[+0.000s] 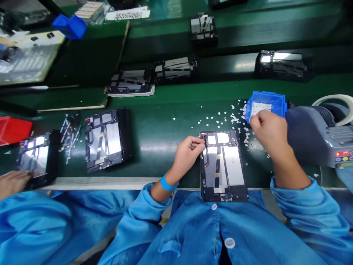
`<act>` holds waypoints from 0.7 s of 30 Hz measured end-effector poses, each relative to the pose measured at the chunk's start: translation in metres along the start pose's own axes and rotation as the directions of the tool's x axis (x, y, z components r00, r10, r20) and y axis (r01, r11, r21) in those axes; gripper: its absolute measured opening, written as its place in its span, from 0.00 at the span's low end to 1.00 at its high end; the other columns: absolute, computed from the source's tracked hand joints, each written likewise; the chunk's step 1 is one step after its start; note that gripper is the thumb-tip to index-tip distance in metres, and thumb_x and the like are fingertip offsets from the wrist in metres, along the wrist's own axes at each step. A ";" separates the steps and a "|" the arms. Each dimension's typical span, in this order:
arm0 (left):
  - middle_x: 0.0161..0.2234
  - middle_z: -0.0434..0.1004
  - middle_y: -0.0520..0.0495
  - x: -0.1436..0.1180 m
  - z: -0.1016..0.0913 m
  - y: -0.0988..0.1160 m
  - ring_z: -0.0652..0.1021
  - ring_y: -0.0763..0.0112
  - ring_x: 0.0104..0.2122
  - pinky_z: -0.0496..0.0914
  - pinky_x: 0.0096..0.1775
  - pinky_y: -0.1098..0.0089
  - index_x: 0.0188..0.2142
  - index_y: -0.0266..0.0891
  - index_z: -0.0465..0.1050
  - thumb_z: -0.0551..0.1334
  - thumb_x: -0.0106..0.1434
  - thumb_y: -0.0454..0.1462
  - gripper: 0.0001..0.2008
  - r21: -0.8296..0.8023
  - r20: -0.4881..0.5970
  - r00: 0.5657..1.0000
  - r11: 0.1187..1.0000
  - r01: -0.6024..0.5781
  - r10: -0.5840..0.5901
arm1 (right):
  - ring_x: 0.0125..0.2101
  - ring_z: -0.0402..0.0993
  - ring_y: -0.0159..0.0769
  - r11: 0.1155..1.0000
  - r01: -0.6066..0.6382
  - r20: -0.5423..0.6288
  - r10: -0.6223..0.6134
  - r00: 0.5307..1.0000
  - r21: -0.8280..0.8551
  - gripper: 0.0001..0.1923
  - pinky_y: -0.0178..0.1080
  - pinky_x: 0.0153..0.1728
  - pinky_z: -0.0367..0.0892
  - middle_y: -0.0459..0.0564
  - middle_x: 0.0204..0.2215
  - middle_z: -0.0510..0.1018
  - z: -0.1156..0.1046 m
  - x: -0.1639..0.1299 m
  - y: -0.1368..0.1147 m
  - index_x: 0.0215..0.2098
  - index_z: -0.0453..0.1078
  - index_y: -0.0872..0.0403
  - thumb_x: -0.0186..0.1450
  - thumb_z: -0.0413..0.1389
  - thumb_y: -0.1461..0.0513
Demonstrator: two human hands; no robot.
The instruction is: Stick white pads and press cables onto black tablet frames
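Note:
In front of me lies an opened tablet, its silver battery panels and dark flat cables exposed, with its lower end over the table's front edge. My left hand is at the tablet's top left corner, thumb and forefinger pinched together. Whatever they hold, if anything, is too small to make out. At the near rim of a blue bin, my right hand is closed with its fingertips hidden. Small white pieces lie in the bin, and others are scattered on the green tabletop beside it.
A grey tape dispenser stands right of the bin. Stacked opened tablets lie to the left, beside a pile of thin strips. More tablets sit farther back. A co-worker's hand touches another tablet at far left.

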State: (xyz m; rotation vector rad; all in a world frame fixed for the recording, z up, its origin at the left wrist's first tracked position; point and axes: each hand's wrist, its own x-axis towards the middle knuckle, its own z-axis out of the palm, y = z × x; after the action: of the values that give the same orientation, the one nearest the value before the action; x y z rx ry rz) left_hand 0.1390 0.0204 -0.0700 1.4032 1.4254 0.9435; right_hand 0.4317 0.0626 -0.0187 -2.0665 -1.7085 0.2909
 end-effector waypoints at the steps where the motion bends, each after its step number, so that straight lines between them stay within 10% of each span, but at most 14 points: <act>1: 0.35 0.84 0.49 0.000 -0.005 0.000 0.81 0.70 0.32 0.74 0.36 0.70 0.39 0.40 0.78 0.66 0.66 0.37 0.05 0.069 -0.005 0.999 0.996 -0.053 0.053 | 0.32 0.74 0.43 0.996 0.059 0.051 -0.062 0.997 0.064 0.07 0.41 0.35 0.60 0.54 0.30 0.80 0.001 -0.006 -0.007 0.33 0.74 0.52 0.65 0.54 0.61; 8: 0.44 0.84 0.42 0.013 -0.032 -0.001 0.81 0.61 0.45 0.74 0.49 0.60 0.50 0.39 0.79 0.60 0.73 0.34 0.10 0.565 0.207 0.848 0.648 -0.510 0.488 | 0.32 0.76 0.38 0.961 0.136 0.410 -0.228 0.883 0.241 0.12 0.38 0.33 0.59 0.49 0.31 0.84 0.045 -0.033 -0.082 0.33 0.79 0.51 0.69 0.55 0.57; 21: 0.49 0.82 0.41 0.013 -0.026 -0.007 0.78 0.61 0.44 0.71 0.47 0.61 0.58 0.40 0.76 0.54 0.77 0.35 0.17 0.659 0.375 0.803 0.476 -0.583 0.463 | 0.24 0.68 0.35 0.983 0.174 0.505 -0.180 0.844 0.060 0.13 0.37 0.26 0.52 0.49 0.22 0.77 0.068 -0.013 -0.096 0.23 0.76 0.51 0.64 0.56 0.61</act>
State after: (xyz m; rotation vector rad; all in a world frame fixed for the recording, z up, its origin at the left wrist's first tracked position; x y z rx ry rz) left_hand 0.1126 0.0348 -0.0696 2.6180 1.3309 0.5559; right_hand 0.3154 0.0774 -0.0358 -1.9090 -2.1744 0.8497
